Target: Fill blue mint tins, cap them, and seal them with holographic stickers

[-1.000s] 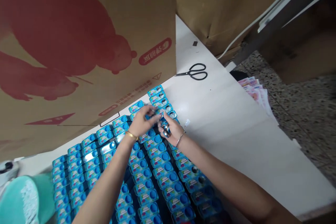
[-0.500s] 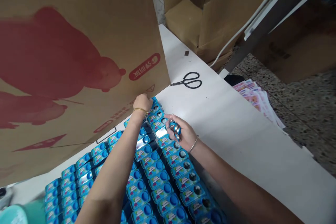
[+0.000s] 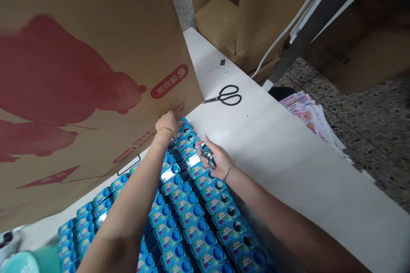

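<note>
Closely bunched, the fingers of the right hand curl around a small cluster of shiny round pieces, gripping them against the palm, apparently so that several can be carried at once just above the rows. That hand hovers over the far right end of the blue packs, right beside a pack whose window looks silvery rather than blue. The left hand, with a gold bracelet at the wrist, reaches to the far corner of the array, where the packs meet the big cardboard box; its fingers are turned away and tucked at the box's lower edge, so I cannot tell whether they pinch anything or merely press there.

Both forearms cross over the packs, which lie in tight slanted rows on a dark tray, set edge to edge, probably so each one can be reached in turn. Some on the right column show dark round windows, most show blue ones.

Beyond, the white counter carries black scissors, well apart from the hands. Printed sheets fan out past the counter's far edge, and open cartons stand behind. A teal object sits at the lower left.
</note>
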`<state>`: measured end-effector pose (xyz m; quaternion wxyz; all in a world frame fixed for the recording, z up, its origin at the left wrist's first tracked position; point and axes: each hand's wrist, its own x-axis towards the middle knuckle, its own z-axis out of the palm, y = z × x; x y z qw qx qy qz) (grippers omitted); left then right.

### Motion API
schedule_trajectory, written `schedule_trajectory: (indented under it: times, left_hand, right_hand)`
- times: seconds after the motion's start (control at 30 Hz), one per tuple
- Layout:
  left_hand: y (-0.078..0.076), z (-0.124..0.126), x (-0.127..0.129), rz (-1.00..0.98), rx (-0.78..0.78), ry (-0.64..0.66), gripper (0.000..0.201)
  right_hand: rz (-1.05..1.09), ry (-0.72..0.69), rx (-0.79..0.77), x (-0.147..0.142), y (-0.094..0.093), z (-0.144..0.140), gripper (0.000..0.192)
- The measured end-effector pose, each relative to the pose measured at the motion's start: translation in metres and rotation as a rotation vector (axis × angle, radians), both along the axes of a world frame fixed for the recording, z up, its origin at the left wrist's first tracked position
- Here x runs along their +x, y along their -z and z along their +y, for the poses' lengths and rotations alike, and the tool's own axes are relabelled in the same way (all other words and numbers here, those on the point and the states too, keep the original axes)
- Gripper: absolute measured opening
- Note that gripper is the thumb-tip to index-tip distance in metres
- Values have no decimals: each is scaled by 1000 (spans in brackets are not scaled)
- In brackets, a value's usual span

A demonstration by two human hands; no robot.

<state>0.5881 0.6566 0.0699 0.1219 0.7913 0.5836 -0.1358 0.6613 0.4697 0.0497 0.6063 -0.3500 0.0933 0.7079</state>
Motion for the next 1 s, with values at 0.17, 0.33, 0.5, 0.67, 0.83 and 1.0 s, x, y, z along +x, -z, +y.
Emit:
schedule_trajectory:
  times: [0.17, 0.33, 0.5, 0.67, 0.83, 1.0]
  left_hand:
    - [-15, -79, -7, -575, -144, 286, 15]
    - [-9, -110, -18, -629, -118, 231, 9]
    - [-1, -58, -20, -432, -43, -30, 20]
    - [10, -8, -10, -116, -255, -76, 33]
    - [19, 12, -4, 65, -365, 17, 38]
    - [4, -14, -5, 87, -139, 18, 34]
  right_hand:
    - [-23, 13, -98, 3, 7, -1, 48]
    - [-73, 22, -99, -3, 4, 1, 42]
    - [61, 33, 10, 5, -1, -4, 21]
    - [28, 29, 68, 11, 3, -11, 20]
    - [62, 31, 77, 9, 4, -12, 21]
    - [58, 41, 89, 9, -2, -17, 20]
